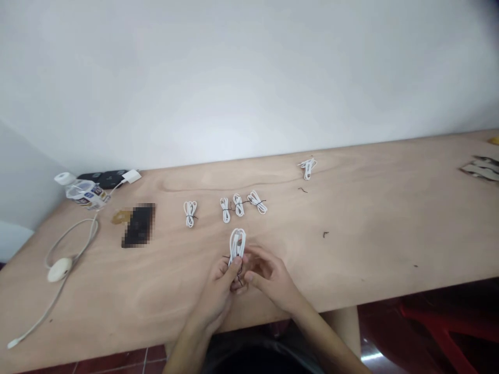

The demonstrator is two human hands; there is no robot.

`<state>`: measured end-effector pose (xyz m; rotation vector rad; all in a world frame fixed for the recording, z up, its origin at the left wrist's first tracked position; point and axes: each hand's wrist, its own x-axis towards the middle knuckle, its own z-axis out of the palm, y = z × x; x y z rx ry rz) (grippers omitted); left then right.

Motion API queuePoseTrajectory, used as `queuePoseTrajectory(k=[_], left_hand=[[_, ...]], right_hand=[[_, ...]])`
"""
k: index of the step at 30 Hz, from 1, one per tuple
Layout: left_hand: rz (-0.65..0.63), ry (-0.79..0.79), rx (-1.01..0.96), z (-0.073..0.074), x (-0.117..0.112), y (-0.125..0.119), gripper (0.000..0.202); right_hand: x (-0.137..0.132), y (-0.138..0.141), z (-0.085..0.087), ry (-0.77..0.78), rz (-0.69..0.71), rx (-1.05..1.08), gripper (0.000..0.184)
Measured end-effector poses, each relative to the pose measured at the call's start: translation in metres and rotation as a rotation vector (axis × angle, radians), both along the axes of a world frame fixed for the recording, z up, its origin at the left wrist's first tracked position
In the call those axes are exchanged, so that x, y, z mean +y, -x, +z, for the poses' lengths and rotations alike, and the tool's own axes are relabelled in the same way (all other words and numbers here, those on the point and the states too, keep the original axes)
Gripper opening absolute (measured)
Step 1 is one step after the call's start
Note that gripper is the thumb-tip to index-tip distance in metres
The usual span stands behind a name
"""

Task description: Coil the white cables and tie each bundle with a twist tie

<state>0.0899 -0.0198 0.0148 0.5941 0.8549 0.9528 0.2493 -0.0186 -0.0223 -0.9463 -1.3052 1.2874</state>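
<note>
Left hand [213, 296] grip pinching coiled white cable [237, 246], held upright; right hand [271, 278] grip part-spread, close beside black twist tie [239, 275] under coil. Tied bundles [238, 205] lie beyond coil on tabletop [351, 234].

A plain workroom, with bundled white cables [238, 205] on a plywood bench [370, 218].

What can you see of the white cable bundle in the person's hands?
The bundled white cable is folded into narrow, elongated loops of smooth, plastic-looking cord and is held roughly upright. A thin dark wire tie sits around its lower part, with loose ends sticking out sideways. The left hand grips it low, with the thumb pressed against the loops, while the right hand curls close beside the tie. No connector ends can be made out.
</note>
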Motion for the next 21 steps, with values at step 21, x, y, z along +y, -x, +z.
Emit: queuePoseTrajectory(k=[21], left_hand=[[-0.138,0.035,0.130,-0.012,-0.007,-0.012,0.028]], right_hand=[[0.001,-0.001,-0.006,0.134,0.020,0.190,0.033]])
